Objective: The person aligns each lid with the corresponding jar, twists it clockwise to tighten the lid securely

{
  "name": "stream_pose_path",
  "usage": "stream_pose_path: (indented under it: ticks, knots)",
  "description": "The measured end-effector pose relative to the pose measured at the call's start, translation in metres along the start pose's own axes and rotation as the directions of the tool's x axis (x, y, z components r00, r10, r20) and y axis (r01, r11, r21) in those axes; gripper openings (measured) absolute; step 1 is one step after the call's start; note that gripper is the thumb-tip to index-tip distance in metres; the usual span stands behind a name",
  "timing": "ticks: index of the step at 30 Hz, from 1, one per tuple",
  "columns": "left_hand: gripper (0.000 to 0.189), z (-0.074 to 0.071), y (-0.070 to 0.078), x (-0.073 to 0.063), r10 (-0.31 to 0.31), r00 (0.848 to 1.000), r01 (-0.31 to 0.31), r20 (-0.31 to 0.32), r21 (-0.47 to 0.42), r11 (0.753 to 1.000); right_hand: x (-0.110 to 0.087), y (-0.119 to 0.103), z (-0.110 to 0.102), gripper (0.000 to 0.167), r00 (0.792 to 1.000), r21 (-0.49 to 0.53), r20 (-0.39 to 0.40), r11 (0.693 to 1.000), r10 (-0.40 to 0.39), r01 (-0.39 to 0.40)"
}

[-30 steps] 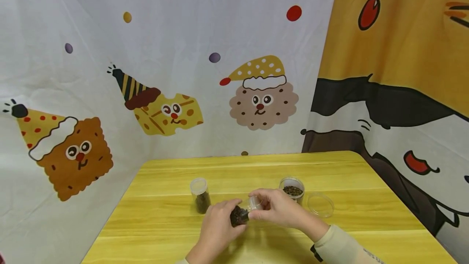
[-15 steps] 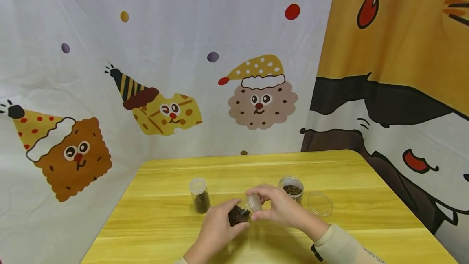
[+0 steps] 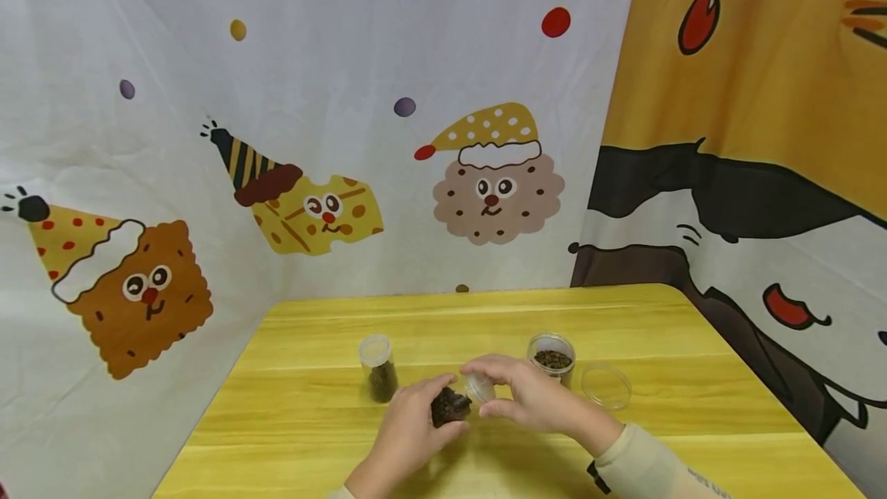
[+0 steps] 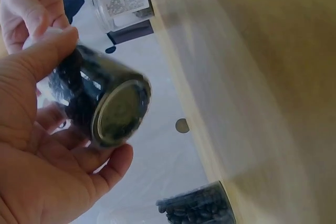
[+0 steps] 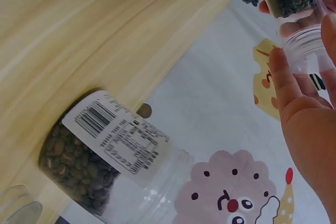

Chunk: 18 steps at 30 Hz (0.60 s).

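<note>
My left hand (image 3: 409, 418) grips a small clear jar (image 3: 450, 406) with dark contents, held tilted above the table. In the left wrist view the round base of this jar (image 4: 122, 113) shows, with fingers and thumb wrapped about its side. My right hand (image 3: 533, 399) pinches the clear lid (image 3: 480, 388) at the jar's mouth, thumb below and fingers above. From the right wrist view, the ridged lid (image 5: 308, 51) sits at the mouth end of the jar. Whether it is fully screwed on, I cannot tell.
A lidded jar of dark pieces (image 3: 381, 380) stands left on the yellow wood-grain table (image 3: 312, 437). Right of centre stands an uncovered jar of brown beans (image 3: 552, 360), labelled in the right wrist view. A clear round lid (image 3: 606, 386) lies beside it. A printed cloth (image 3: 333, 60) hangs behind.
My right fingers have shifted slightly left over the lid, and the lid has turned to show more of its top. The held jar has moved slightly left.
</note>
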State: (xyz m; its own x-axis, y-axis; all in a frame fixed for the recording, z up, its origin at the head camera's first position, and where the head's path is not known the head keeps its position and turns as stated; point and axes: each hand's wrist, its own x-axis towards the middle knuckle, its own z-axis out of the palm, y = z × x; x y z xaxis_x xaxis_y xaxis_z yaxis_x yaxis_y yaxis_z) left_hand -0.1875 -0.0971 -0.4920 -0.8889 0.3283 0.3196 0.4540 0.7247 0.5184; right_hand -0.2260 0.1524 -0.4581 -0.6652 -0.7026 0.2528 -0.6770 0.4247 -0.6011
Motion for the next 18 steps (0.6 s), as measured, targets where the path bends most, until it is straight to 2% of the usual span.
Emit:
stream_pose_path:
  ticks: [3, 7, 12, 18]
  knots:
    - [0.066, -0.0012, -0.0008, 0.0008, 0.027, 1.0, -0.027, -0.007, -0.024, 0.999, -0.0001, -0.0011, -0.0011, 0.057, 1.0, -0.011, -0.001, 1.0, -0.011, 0.011]
    - [0.064, -0.0013, 0.0021, 0.0016, 0.043, 0.999, -0.043, -0.031, -0.013, 0.999, -0.0002, -0.0033, -0.0019, 0.056, 1.0, 0.045, 0.005, 0.999, 0.026, -0.026]
    - [0.064, -0.0001, 0.0073, 0.0006, 0.026, 0.999, -0.026, -0.045, 0.011, 1.0, -0.0022, -0.0052, -0.0024, 0.061, 0.996, 0.087, 0.034, 0.992, 0.086, -0.088]
    - [0.065, 0.0009, 0.0088, -0.0003, 0.005, 0.999, -0.003, -0.046, 0.06, 0.998, -0.005, -0.0048, -0.0022, 0.071, 0.997, 0.037, 0.013, 0.996, 0.079, -0.079]
